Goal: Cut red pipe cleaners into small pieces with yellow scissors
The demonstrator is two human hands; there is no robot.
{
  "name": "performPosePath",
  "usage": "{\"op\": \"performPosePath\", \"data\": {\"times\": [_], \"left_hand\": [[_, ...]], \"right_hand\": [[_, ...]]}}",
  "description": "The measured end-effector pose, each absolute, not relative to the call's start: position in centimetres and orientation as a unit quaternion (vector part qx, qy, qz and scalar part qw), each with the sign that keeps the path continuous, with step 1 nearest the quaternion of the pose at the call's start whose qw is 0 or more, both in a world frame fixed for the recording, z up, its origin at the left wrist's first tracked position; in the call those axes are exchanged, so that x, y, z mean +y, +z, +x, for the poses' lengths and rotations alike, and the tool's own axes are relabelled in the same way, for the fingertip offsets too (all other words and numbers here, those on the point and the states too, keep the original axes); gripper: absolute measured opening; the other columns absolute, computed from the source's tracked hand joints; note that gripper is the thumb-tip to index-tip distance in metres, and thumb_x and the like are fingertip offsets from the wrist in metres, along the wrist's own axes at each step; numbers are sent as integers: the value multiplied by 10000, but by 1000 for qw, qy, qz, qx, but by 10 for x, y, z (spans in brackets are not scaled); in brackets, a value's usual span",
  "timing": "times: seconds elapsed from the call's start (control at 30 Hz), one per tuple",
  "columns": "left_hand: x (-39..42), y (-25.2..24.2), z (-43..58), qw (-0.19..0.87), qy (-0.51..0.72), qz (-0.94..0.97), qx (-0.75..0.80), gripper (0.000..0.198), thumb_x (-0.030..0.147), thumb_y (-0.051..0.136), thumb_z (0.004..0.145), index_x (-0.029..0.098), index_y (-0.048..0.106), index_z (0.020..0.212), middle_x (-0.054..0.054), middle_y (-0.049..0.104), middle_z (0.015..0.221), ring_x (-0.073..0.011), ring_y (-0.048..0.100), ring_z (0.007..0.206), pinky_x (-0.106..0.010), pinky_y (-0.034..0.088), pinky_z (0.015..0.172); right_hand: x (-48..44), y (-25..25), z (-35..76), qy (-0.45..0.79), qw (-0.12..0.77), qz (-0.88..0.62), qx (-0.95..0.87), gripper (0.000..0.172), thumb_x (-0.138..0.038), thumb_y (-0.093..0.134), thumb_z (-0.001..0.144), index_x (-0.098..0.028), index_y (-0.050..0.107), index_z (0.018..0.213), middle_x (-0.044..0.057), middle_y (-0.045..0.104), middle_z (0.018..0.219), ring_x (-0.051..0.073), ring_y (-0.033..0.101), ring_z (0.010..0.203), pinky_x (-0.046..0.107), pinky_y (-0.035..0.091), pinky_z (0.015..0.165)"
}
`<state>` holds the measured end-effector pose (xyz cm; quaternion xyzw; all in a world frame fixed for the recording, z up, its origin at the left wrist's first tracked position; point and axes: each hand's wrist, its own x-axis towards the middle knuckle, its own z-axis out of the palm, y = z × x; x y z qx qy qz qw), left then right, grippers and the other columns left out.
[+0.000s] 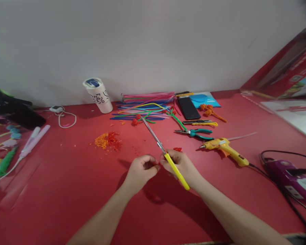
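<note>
Yellow-handled scissors (177, 171) rest in my right hand (181, 165), their blades pointing up and left, away from me. My left hand (142, 170) is pinched beside it, thumb against fingertips. A tiny red bit (159, 163) shows between the fingertips of the two hands; most of it is hidden. Just behind my right hand lies a small red piece (177, 149). Orange clippings (101, 141) and red clippings (114, 141) form a pile to the left of the scissors' tips.
Colored pipe cleaners (148, 98), a white tumbler (99, 97) and a black phone (189, 108) are at the back. Pliers (196, 133), a cutter (201, 123), a yellow glue gun (226, 149) and a purple power strip (290, 180) lie right. A pink hot tool (34, 141) lies left.
</note>
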<state>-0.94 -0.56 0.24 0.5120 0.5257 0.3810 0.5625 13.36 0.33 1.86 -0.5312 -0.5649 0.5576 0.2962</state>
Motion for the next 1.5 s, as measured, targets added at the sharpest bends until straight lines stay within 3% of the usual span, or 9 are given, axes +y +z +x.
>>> {"op": "performPosePath", "data": {"times": [0.27, 0.37, 0.53, 0.63, 0.83, 1.03, 1.27, 1.37, 1.5], "left_hand": [[-5, 10, -9, 640, 373, 459, 491, 129, 254, 588, 621, 138, 536, 602, 24, 487, 483, -80, 441, 434, -204, 354, 456], [-3, 10, -12, 621, 379, 474, 495, 105, 247, 545, 653, 146, 538, 623, 18, 505, 505, -89, 451, 451, -210, 364, 471], [9, 3, -33, 407, 383, 586, 586, 146, 263, 471, 712, 177, 496, 596, 40, 433, 511, -90, 397, 481, -202, 302, 486], [18, -2, -46, 276, 352, 657, 607, 207, 270, 458, 725, 180, 464, 539, 40, 384, 517, -96, 361, 499, -209, 260, 502], [20, -4, -50, 158, 280, 697, 641, 343, 343, 392, 771, 176, 420, 473, 12, 401, 567, -114, 394, 525, -233, 269, 543], [22, -9, -51, 159, 291, 689, 644, 24, 217, 495, 694, 196, 506, 693, -7, 469, 755, -123, 465, 650, -230, 328, 609], [14, 2, -46, 289, 269, 746, 537, 325, 17, 389, 621, 218, 548, 821, 5, 468, 803, -82, 407, 547, -211, 346, 568], [9, 9, -43, 359, 204, 793, 448, 297, 24, 414, 602, 211, 574, 769, -5, 493, 825, -104, 468, 649, -218, 364, 620], [5, 10, -40, 364, 134, 829, 403, 240, 52, 426, 626, 199, 583, 733, -8, 499, 819, -119, 493, 720, -220, 368, 672]], "right_hand": [[3, 13, 133, 582, 305, -507, -558, 48, -193, 459, 616, -184, 411, 619, -113, 329, 391, 31, 288, 320, 167, 230, 352], [3, 14, 133, 592, 304, -505, -550, 49, -216, 458, 625, -185, 420, 627, -108, 333, 405, 33, 303, 322, 165, 249, 352], [14, 23, 153, 504, 299, -580, -566, 62, -238, 438, 619, -178, 447, 632, -81, 371, 445, 45, 329, 354, 174, 249, 362], [26, 23, 173, 400, 209, -640, -621, 117, -285, 441, 630, -178, 434, 585, -63, 380, 462, 61, 349, 401, 185, 249, 388], [41, 10, 189, 248, 108, -675, -686, 222, -326, 431, 666, -178, 411, 503, -31, 382, 440, 80, 341, 421, 216, 200, 414], [42, 8, 189, 225, 110, -687, -683, 219, -333, 414, 684, -179, 430, 529, 5, 441, 484, 101, 378, 444, 229, 214, 442], [39, 6, 181, 241, 166, -688, -665, 153, -317, 433, 659, -172, 476, 637, -19, 432, 529, 102, 388, 492, 203, 241, 441], [35, 8, 175, 265, 183, -676, -663, 184, -343, 424, 666, -170, 474, 635, -31, 399, 535, 89, 366, 492, 188, 253, 435], [30, 10, 171, 298, 208, -654, -664, 133, -310, 444, 637, -179, 443, 614, -46, 358, 515, 78, 321, 474, 185, 233, 420]]}}
